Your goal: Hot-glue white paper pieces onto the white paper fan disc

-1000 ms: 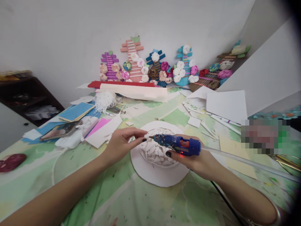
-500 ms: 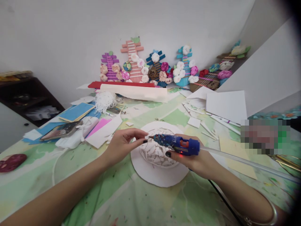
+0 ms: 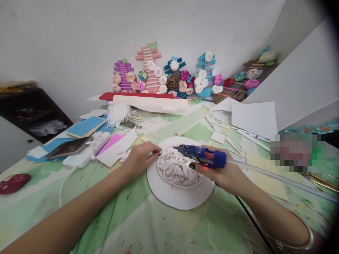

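My right hand [image 3: 221,173] grips a blue glue gun [image 3: 203,155] with a small red light lit on it and a long clear glue stick [image 3: 265,169] out of its back end. The nozzle points left, above a heap of torn white paper pieces [image 3: 177,167]. A thin white ring surrounds that heap on a round white disc [image 3: 180,201]. At the heap's left edge is my left hand [image 3: 144,158], thumb and fingers pinched together. What they hold, if anything, is hidden.
Several decorated paper-flower guitar shapes [image 3: 152,74] lean on the wall. White string [image 3: 118,114], a phone [image 3: 69,146] and coloured paper [image 3: 112,143] lie left. White sheets [image 3: 254,118], rolled paper sticks [image 3: 235,146] and gold scissors [image 3: 317,181] lie right. A black cord [image 3: 254,220] trails forward.
My left hand has drawn away from the nozzle, left and down to the heap's edge. The glue gun has shifted slightly right and up, uncovering more of the heap.
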`<state>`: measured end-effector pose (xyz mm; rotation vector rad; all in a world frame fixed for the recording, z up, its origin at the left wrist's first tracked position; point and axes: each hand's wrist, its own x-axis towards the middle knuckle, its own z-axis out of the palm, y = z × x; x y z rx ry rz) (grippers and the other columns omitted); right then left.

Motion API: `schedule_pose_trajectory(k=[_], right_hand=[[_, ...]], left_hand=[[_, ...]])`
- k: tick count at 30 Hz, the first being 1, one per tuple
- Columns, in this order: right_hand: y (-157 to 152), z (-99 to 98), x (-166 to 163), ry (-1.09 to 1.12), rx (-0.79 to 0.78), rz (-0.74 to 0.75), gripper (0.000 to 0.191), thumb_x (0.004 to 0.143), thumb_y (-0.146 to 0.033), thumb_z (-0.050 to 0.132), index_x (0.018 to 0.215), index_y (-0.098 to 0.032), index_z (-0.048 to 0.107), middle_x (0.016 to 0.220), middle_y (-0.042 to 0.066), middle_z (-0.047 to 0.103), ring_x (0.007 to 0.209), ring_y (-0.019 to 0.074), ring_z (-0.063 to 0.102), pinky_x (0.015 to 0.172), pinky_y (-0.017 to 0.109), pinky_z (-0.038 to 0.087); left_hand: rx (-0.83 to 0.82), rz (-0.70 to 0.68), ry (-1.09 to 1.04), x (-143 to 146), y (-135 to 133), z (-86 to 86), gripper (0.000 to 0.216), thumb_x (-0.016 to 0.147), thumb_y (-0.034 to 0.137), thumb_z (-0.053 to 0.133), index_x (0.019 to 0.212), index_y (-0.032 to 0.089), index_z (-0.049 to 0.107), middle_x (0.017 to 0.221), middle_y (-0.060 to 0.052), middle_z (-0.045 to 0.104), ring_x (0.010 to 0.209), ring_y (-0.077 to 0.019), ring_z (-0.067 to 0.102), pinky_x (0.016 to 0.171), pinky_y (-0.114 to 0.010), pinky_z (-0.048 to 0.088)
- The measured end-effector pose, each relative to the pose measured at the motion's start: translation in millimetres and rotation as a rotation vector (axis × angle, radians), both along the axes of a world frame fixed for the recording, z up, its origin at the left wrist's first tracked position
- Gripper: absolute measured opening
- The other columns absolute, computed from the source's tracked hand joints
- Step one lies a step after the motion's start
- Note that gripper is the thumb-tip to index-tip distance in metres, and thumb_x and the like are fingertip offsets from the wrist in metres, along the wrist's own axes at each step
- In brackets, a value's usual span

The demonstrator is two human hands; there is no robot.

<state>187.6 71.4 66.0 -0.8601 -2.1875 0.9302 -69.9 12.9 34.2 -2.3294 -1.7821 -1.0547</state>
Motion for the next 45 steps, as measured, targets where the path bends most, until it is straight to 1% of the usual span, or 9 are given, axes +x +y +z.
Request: schedule_pose_trajectory(k=[9,17,20,24,30,33,36,40,45], right_hand=[[-1.0,5.0,-0.4,-0.024,0.016,0.016,0.011,0.072,-0.033,0.061,0.075,-0.022,0.059,0.067,0.000,0.061,0.064,0.0172,0.058,0.054,0.026,0.044],[-2.9,6.8,0.1,-0.009,0.033,-0.008,0.010,0.071,-0.031,0.061,0.069,-0.023,0.056,0.062,-0.001,0.059,0.059,0.0168,0.057,0.053,0.027,0.044],[-3.3,5.8,0.0,-0.003,0.044,-0.002,0.010,0.071,-0.032,0.061,0.069,-0.023,0.057,0.062,0.000,0.059,0.058,0.0167,0.056,0.052,0.027,0.044],[-4.6,6.2,-0.3,0.004,0.065,-0.022,0.009,0.071,-0.031,0.060,0.069,-0.023,0.057,0.061,-0.001,0.059,0.057,0.0165,0.056,0.051,0.027,0.044],[-5.2,8.9,-0.1,-0.006,0.067,0.006,0.009,0.071,-0.030,0.059,0.067,-0.023,0.054,0.059,-0.001,0.057,0.057,0.0160,0.055,0.050,0.026,0.044],[-5.1,8.0,0.1,-0.001,0.060,-0.006,0.011,0.071,-0.031,0.060,0.066,-0.023,0.053,0.059,-0.002,0.056,0.057,0.0156,0.054,0.050,0.025,0.043],[-4.8,7.9,0.2,-0.007,0.042,-0.014,0.013,0.072,-0.033,0.060,0.067,-0.023,0.053,0.059,-0.002,0.055,0.057,0.0153,0.053,0.051,0.025,0.042],[-3.7,11.4,0.2,-0.037,-0.012,0.052,0.011,0.073,-0.031,0.059,0.072,-0.021,0.055,0.064,-0.001,0.056,0.061,0.0149,0.051,0.054,0.025,0.041],[-3.2,12.9,0.3,-0.052,-0.039,0.046,0.011,0.074,-0.031,0.059,0.074,-0.020,0.056,0.065,-0.001,0.056,0.060,0.0144,0.049,0.053,0.025,0.038]], left_hand=[[0.175,-0.077,0.175,1.9,13.1,-16.5,0.020,0.084,0.013,0.050,0.094,0.014,0.067,0.085,-0.008,0.065,0.077,-0.0150,0.060,0.068,-0.026,0.051],[0.277,-0.112,0.317,2.7,16.1,-18.5,0.020,0.087,0.014,0.045,0.094,0.014,0.064,0.084,-0.009,0.062,0.077,-0.0155,0.057,0.068,-0.029,0.050],[0.259,-0.094,0.357,4.3,16.3,-17.1,0.021,0.089,0.013,0.041,0.094,0.013,0.062,0.085,-0.009,0.060,0.079,-0.0160,0.055,0.069,-0.029,0.049],[0.168,-0.079,0.404,6.7,17.6,-14.6,0.022,0.089,0.011,0.037,0.095,0.010,0.059,0.086,-0.011,0.057,0.081,-0.0176,0.052,0.072,-0.030,0.048],[0.075,-0.083,0.493,5.8,20.5,-13.8,0.022,0.090,0.012,0.035,0.091,0.012,0.057,0.088,-0.011,0.053,0.082,-0.0199,0.048,0.073,-0.033,0.045],[0.066,-0.105,0.477,5.7,20.6,-14.4,0.021,0.090,0.012,0.036,0.092,0.011,0.056,0.089,-0.012,0.054,0.084,-0.0205,0.048,0.074,-0.033,0.044],[0.046,-0.119,0.384,7.0,19.6,-14.7,0.021,0.090,0.011,0.036,0.094,0.012,0.056,0.091,-0.011,0.055,0.086,-0.0196,0.049,0.076,-0.032,0.045],[0.054,-0.137,0.291,8.7,17.8,-14.7,0.021,0.089,0.010,0.036,0.095,0.013,0.056,0.092,-0.010,0.057,0.088,-0.0185,0.050,0.077,-0.032,0.046],[0.080,-0.195,0.244,11.0,16.2,-11.2,0.022,0.088,0.008,0.036,0.091,0.014,0.057,0.090,-0.009,0.059,0.086,-0.0174,0.051,0.076,-0.031,0.046]])
